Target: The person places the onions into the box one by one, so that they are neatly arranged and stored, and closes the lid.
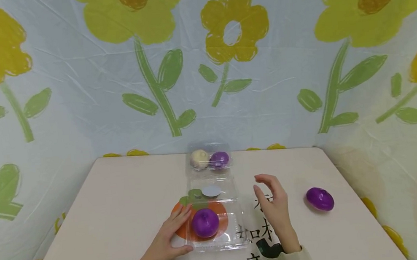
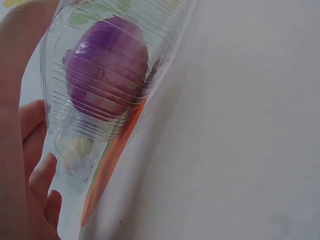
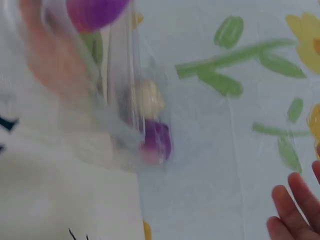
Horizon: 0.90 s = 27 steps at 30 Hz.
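A clear plastic clamshell box lies on the table with a purple onion-shaped ball inside, over an orange disc. My left hand rests with straight fingers against the box's left side; in the left wrist view the box wall and the purple ball sit right beside my fingers. My right hand hovers just right of the box, fingers loosely curved, holding nothing. A second purple ball lies on the table to its right.
Another clear box at the table's far edge holds a beige ball and a purple ball. Black characters are printed on the table near me. A flower-patterned sheet hangs behind and beside the table.
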Motion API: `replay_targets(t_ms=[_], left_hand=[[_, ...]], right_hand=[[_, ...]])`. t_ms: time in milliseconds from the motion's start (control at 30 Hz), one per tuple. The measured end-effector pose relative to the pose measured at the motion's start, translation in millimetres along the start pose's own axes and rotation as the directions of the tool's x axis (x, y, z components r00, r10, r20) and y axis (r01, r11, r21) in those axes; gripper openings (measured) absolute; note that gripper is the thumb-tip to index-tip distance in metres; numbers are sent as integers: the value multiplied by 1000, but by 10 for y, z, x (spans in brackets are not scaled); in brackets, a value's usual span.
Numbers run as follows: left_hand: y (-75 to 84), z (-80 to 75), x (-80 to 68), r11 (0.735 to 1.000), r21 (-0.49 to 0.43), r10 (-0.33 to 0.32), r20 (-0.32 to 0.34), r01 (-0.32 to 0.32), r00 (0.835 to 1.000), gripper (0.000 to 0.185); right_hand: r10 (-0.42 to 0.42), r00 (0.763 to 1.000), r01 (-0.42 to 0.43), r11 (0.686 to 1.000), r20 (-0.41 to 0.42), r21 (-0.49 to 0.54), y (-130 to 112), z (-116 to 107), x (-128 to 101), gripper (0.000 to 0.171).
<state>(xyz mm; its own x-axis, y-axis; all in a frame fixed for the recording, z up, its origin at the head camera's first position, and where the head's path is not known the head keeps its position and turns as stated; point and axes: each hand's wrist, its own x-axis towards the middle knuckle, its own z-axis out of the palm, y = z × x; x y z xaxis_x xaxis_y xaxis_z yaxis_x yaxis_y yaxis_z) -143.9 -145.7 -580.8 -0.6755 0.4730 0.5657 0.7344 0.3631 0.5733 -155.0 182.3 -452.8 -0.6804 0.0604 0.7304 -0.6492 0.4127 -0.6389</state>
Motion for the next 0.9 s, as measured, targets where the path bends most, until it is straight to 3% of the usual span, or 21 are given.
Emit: replay_targets(t_ms=[167, 400, 600, 733, 833, 900], left_hand=[[-13, -2, -4, 1000, 0, 8, -2, -8, 1000, 88], [-27, 8, -11, 1000, 10, 11, -9, -11, 1000, 89], [-31, 12, -15, 1000, 11, 12, -6, -11, 1000, 89], [-31, 20, -4, 1000, 6, 22, -4, -22, 1000, 88], [-29, 22, 1, 1000, 5, 28, -3, -28, 1000, 88], [-26, 22, 4, 1000, 5, 22, -4, -22, 1000, 88]], right_hand=[[-68, 980, 57, 996, -186, -65, 35, -192, 86, 25], [13, 904, -93, 982, -427, -167, 388, -483, 55, 16], [117, 805, -279, 940, -582, -196, 866, -761, -107, 18], [240, 727, -419, 897, -643, -140, 1006, -932, -209, 33], [390, 644, -557, 829, -658, -53, 1073, -1021, -276, 58], [505, 585, -646, 763, -634, 12, 1121, -1066, -313, 78]])
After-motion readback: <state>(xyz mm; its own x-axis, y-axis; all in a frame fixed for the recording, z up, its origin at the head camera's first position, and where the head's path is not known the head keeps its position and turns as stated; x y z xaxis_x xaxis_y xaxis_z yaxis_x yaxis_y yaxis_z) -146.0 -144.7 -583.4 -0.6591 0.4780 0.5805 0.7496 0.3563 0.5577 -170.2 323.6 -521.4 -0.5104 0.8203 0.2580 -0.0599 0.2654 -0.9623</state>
